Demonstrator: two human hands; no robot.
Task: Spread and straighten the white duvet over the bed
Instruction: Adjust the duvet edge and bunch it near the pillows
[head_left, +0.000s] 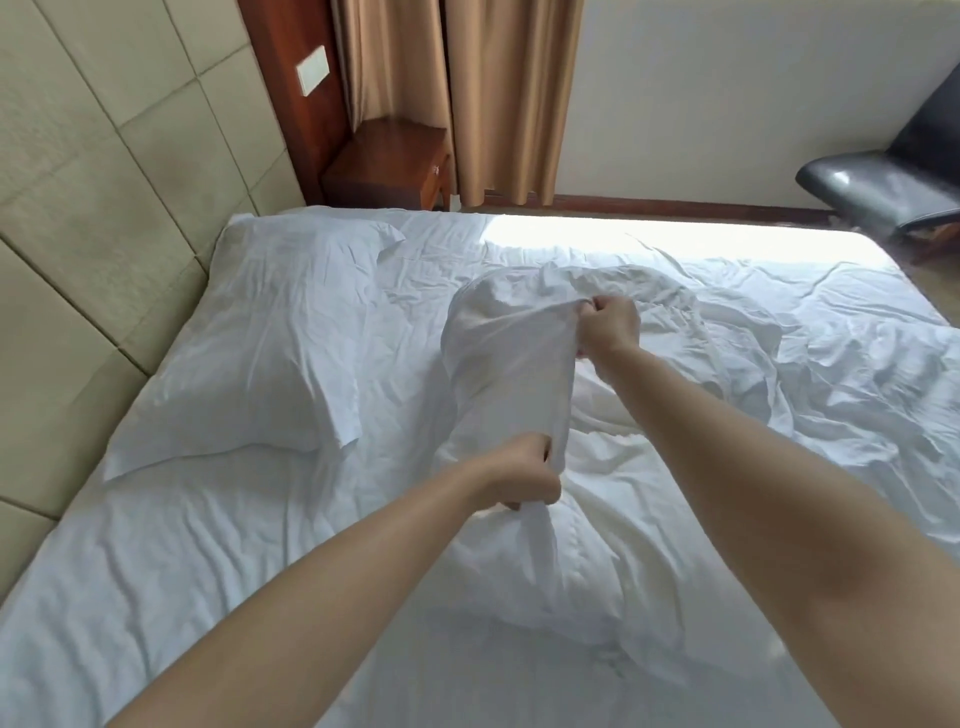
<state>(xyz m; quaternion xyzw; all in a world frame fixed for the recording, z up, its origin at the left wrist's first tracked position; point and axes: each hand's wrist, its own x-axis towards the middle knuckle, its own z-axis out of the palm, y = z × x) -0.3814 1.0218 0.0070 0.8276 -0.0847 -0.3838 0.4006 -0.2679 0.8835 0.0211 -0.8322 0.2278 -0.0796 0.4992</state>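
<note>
The white duvet (675, 415) lies crumpled over the middle and right of the bed (156, 545). A bunched fold of it (509, 358) is lifted off the mattress between my two hands. My left hand (519, 475) grips the near end of that fold in a fist. Farther away, my right hand (608, 325) pinches the fold's upper edge. The stretch of cloth between them hangs taut and raised above the bedding.
A white pillow (270, 322) lies at the left by the padded headboard (78, 208). Behind the bed stand a wooden nightstand (387, 166) and tan curtains (467, 93). A black chair (883, 176) sits at the far right corner.
</note>
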